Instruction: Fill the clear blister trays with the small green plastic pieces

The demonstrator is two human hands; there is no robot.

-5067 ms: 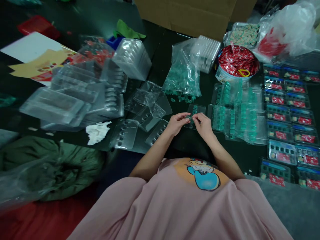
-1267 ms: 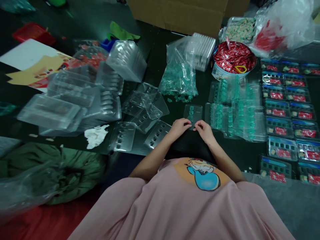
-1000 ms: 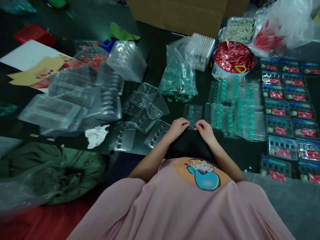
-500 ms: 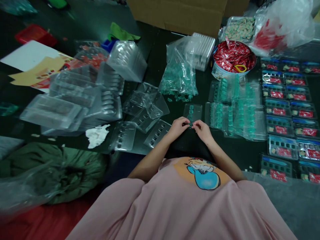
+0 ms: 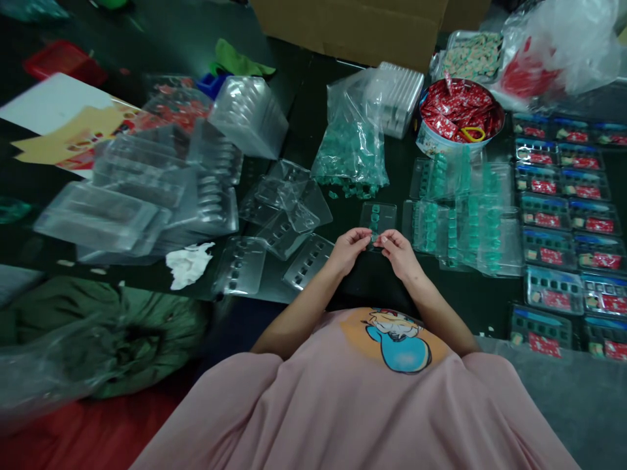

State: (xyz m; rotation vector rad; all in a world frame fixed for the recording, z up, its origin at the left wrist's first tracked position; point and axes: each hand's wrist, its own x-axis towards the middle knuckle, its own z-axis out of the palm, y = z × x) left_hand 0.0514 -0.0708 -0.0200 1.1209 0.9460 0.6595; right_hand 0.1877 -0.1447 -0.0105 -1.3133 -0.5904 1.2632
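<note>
A clear plastic blister tray (image 5: 390,214) lies on the dark table in front of me, with a row of small translucent green pieces (image 5: 375,213) in its pockets. Over its near end, my left hand (image 5: 349,250) and my right hand (image 5: 400,253) meet with pinched fingertips. Between them is a small green plastic piece, partly covered by the fingers. Beyond the tray, a clear bag (image 5: 350,143) of similar green pieces lies with its mouth toward me and some spilled out. To the right, several filled trays (image 5: 470,222) overlap.
Clear trays (image 5: 247,266) lie loose on the left, near stacked plastic cases (image 5: 127,189) and crumpled white tissue (image 5: 189,264). A round tin (image 5: 449,145) holds red packets. Packed sets (image 5: 543,245) line the right side. A cardboard box (image 5: 353,29) stands behind.
Both hands have shifted slightly away from me along the tray, and the fingertips stay together. More of the green row shows clearly. Other items stay in place.
</note>
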